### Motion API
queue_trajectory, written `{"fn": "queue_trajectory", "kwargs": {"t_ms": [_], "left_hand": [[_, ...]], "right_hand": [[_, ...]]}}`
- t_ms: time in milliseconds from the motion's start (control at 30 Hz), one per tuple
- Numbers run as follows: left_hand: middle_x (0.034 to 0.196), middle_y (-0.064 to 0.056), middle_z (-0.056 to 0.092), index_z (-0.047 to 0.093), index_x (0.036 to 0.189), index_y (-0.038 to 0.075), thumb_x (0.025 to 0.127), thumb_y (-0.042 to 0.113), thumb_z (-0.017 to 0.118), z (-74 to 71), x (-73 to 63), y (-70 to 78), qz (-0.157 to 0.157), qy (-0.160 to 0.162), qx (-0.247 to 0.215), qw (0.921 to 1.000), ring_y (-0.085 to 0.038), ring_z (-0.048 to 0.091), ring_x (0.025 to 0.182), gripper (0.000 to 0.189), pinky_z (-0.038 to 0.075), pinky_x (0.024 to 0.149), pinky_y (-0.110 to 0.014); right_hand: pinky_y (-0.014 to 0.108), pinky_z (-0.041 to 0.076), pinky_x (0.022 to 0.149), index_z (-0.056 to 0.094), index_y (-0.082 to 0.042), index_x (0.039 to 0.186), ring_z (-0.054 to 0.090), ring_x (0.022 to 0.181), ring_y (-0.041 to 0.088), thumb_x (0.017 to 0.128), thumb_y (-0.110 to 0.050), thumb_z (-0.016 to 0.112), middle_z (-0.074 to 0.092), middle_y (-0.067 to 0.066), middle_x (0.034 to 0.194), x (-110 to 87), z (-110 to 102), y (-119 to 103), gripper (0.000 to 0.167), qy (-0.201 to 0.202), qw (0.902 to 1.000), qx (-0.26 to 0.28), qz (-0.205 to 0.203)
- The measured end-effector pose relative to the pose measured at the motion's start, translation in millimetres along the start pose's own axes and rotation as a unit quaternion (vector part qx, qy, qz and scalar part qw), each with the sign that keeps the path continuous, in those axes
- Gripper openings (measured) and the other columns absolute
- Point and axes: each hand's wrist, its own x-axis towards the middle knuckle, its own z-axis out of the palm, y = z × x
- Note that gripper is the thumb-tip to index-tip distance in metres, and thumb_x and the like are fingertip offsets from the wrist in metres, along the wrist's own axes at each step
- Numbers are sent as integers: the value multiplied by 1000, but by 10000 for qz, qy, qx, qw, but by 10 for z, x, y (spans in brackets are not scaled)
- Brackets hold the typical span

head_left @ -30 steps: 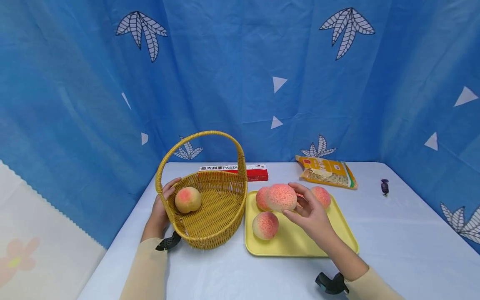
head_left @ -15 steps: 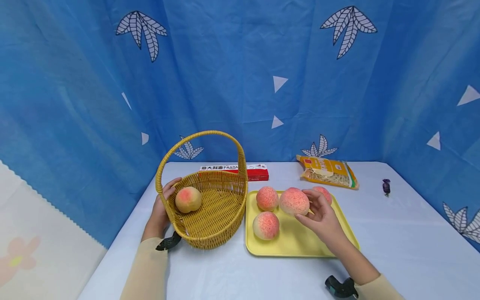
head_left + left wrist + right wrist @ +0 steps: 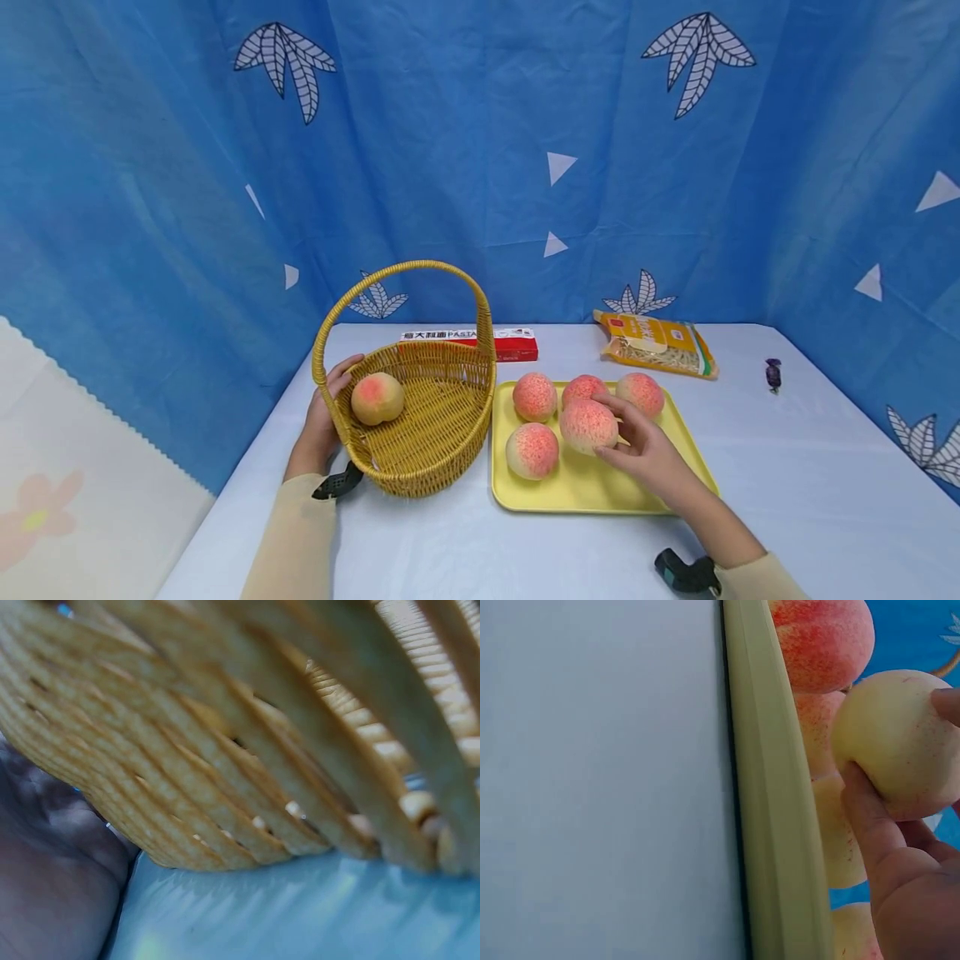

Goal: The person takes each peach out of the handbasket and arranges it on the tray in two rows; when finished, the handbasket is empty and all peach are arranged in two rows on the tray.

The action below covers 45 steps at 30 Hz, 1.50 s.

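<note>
A yellow woven basket with a tall handle stands at left, one peach lying inside near its left wall. My left hand grips that left side, fingertips at the rim; in the left wrist view the palm lies against the weave. Between thumb and fingers my right hand holds a pink-and-cream peach over the yellow tray. Its pale side shows in the right wrist view. Several other peaches sit on the tray, among them one at the front left.
Behind the basket lies a red and white pasta box. An orange food packet lies behind the tray. A small dark wrapped candy is at far right. Blue curtain closes off the back and sides.
My right hand has carried its peach rightward, then slightly down toward me, uncovering the peaches at the back of the tray. The left hand and the basket stay in place.
</note>
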Motion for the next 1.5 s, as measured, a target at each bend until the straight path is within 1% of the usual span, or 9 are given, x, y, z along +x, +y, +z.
{"fn": "queue_trajectory", "kwargs": {"t_ms": [167,333,600,967,1033,1233,1300,1433,1500], "left_hand": [[151,-7,41,33,155,16,108,30,38,-3,-8,9,-6,-52,99,9999,-8,50,127,49,45,99,-16],[146,-5,45,35,154,16,108,30,39,1,-4,-2,40,-72,48,10000,-8,51,126,48,45,99,-16],[138,4,52,36,154,16,107,30,42,21,0,21,2,-1,-32,10000,-5,53,122,49,45,98,-16],[146,-3,45,30,156,12,108,28,38,14,-1,24,66,-115,57,9999,-6,51,124,51,45,98,-15],[144,-2,46,31,156,12,108,28,38,14,-9,25,87,-115,57,9999,-5,52,123,50,45,98,-15],[142,0,47,32,155,12,108,28,38,26,-17,30,102,-74,53,9999,-4,52,121,50,45,98,-16],[143,-1,47,33,155,13,108,28,38,31,-21,34,64,-51,48,10000,-4,52,121,50,44,99,-16],[146,-4,44,33,155,14,108,29,39,27,-19,33,75,-79,86,9999,-4,52,122,50,44,99,-16],[148,-6,43,33,155,14,108,29,38,24,-18,30,78,-91,105,9999,-5,51,123,50,44,99,-16]], "right_hand": [[31,54,98,40,-19,149,44,136,43,87,-17,77,38,15,151,-5,-45,66,72,-144,9996,-180,144],[38,51,103,41,-17,146,44,137,44,86,-17,77,41,15,148,-17,-93,130,70,-245,9988,-405,136],[26,52,99,41,-16,145,43,137,47,85,-16,78,42,17,146,-21,-135,185,70,-609,9975,-358,86],[12,43,98,39,-15,146,45,137,41,87,-22,77,46,15,147,-10,-170,201,70,-749,9959,-504,103],[19,43,103,40,-15,145,46,137,39,87,-25,77,48,13,146,-11,-183,197,70,-694,9952,-678,95],[55,42,110,41,-16,143,50,134,39,86,-29,78,52,14,145,-7,-232,191,69,-606,9929,-1008,196],[51,43,110,40,-16,143,49,135,39,86,-29,78,52,15,146,-7,-255,192,69,-673,9924,-993,283],[25,47,104,38,-17,142,50,135,36,86,-28,79,53,16,146,-14,-293,192,70,-796,9913,-945,447],[21,44,102,37,-17,142,50,135,36,86,-28,79,53,17,145,-18,-302,188,71,-867,9907,-915,510]]}}
